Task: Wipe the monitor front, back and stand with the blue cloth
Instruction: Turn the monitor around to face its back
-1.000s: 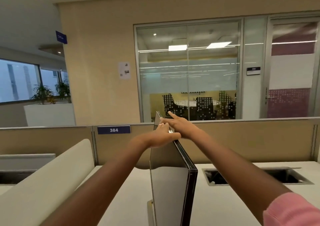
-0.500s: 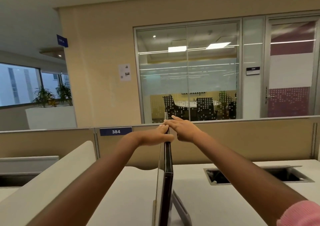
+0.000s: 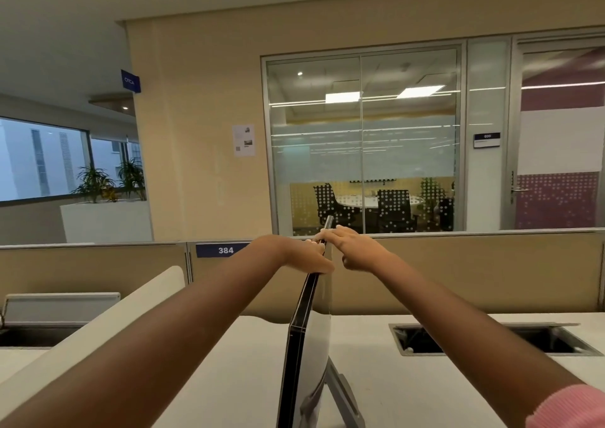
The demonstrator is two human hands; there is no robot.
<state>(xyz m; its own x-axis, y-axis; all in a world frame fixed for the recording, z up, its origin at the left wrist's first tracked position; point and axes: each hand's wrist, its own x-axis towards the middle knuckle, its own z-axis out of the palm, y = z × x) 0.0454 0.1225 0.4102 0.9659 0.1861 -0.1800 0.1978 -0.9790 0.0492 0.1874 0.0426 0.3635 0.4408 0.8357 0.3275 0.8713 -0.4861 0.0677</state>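
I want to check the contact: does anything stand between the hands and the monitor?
Nothing visible does. The left hand grips the top edge of the monitor, and the right hand touches the same edge directly.

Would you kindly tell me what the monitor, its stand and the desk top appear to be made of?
The monitor has a glossy black edge, probably plastic, since it shows a sheen. Its back is a smooth pale silver shell, either plastic or metal. The stand is matte grey with flat angular legs, possibly painted metal or plastic. The desk top is matte off-white and even, likely laminate.
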